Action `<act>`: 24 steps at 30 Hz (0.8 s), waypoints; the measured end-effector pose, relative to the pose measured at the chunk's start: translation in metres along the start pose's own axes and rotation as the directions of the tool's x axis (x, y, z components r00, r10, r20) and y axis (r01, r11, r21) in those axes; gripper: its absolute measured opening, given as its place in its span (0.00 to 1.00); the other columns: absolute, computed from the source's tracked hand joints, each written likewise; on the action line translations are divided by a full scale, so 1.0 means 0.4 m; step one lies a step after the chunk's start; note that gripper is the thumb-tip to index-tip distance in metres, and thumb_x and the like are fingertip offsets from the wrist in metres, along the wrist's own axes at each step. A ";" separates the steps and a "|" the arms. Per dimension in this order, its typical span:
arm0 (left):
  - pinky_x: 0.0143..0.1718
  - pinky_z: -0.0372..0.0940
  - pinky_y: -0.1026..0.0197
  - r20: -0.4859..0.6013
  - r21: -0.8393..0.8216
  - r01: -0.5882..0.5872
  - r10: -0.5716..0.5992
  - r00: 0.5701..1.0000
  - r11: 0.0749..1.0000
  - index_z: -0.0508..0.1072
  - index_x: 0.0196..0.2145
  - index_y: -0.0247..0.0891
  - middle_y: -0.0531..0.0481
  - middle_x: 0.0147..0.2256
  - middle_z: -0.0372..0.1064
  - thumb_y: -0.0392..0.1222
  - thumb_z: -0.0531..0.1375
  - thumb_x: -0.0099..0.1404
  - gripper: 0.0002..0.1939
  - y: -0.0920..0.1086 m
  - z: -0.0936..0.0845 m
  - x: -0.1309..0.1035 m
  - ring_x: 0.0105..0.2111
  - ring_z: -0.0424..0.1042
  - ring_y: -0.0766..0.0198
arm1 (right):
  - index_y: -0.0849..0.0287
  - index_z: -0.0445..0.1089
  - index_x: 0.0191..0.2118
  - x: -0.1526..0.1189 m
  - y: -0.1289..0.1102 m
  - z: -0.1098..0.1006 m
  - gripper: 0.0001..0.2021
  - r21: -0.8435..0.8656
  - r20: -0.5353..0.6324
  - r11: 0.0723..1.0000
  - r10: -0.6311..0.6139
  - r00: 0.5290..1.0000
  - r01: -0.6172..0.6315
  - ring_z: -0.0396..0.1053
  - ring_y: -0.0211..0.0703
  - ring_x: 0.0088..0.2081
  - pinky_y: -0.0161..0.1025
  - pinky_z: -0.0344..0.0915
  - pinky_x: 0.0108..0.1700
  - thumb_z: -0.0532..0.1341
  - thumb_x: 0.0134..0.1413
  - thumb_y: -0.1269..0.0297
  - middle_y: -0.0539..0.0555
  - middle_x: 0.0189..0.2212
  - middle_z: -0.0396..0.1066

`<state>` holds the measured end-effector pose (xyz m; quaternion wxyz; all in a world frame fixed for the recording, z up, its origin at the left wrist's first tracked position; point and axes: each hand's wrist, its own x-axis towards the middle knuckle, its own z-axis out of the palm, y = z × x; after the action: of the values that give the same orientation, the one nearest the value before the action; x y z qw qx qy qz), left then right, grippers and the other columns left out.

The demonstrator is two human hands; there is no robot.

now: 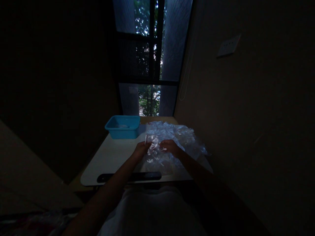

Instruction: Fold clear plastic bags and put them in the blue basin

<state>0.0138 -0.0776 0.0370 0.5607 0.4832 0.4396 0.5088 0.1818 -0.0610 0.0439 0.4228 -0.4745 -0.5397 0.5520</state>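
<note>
Between my two hands is a clear, crinkled plastic bag (154, 149), held up just above the table. My left hand (142, 149) is closed on its left side, and my right hand (170, 146) is closed on its right side. The fingertips are dim and partly hidden by the shiny plastic. Whether anything is inside the bag I cannot tell. Behind and to the right, a pile of clear plastic bags (185, 132) spreads over the table's right half, close to my right hand.
A blue plastic basin (124, 132) stands at the table's far left, with something pale inside. The white table (105, 160) has a dark slot strip (147, 176) along its near edge. A wall with a socket plate (229, 46) rises at right; a window (149, 98) lies ahead.
</note>
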 end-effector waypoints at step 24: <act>0.22 0.58 0.65 -0.097 -0.276 0.032 -0.061 0.993 0.961 0.70 0.20 0.31 0.52 0.18 0.67 0.39 0.65 0.35 0.12 0.008 0.027 -0.018 0.19 0.64 0.68 | 0.61 0.68 0.20 -0.013 0.017 0.067 0.09 -0.443 -0.220 0.845 -0.428 0.877 0.301 0.61 0.35 0.22 0.32 0.57 0.26 0.52 0.41 0.66 0.49 0.17 0.64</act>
<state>0.0234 -0.0857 0.0416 0.6102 0.3631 0.4050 0.5760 0.1569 -0.0716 0.0367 0.4956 -0.5178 -0.6477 0.2584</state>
